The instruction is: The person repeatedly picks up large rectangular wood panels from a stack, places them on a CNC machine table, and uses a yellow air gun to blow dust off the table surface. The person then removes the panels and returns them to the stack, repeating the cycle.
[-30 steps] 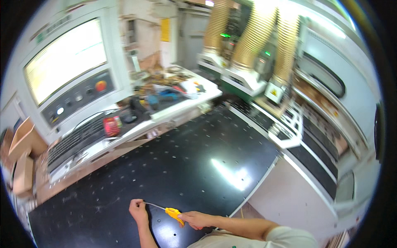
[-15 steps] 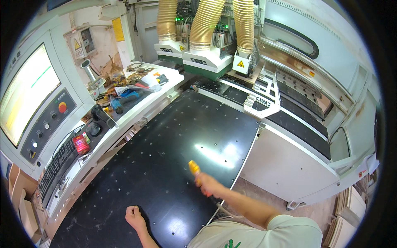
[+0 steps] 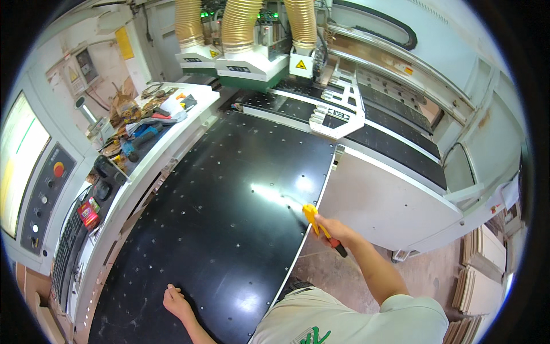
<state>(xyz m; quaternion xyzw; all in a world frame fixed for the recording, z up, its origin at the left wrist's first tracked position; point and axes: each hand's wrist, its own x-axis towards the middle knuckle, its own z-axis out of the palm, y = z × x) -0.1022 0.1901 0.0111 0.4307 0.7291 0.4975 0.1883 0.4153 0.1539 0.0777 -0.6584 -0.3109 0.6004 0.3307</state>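
Note:
My right hand (image 3: pixel 332 228) is wrapped around a yellow air blow gun (image 3: pixel 310 213) with a red and black fitting at its lower end. It holds the gun over the right edge of a long black table (image 3: pixel 200 229) dotted with small holes. Over the near left part of this table is my left hand (image 3: pixel 175 299), its fingers curled closed and nothing visible in them. Whether that hand touches the surface I cannot tell.
A machine head with ribbed yellow hoses (image 3: pixel 239 26) stands at the far end, beside a white slotted bracket (image 3: pixel 341 117). Along the left run a cluttered side bench (image 3: pixel 172 129), a keyboard (image 3: pixel 67 246) and a control panel (image 3: pixel 48 195). Stacked boards (image 3: pixel 478 286) lie at right.
My right hand has swung the blow gun rightward and farther out, from over the table to its right edge. My left hand stays closed near the same spot. The whole view has turned a little.

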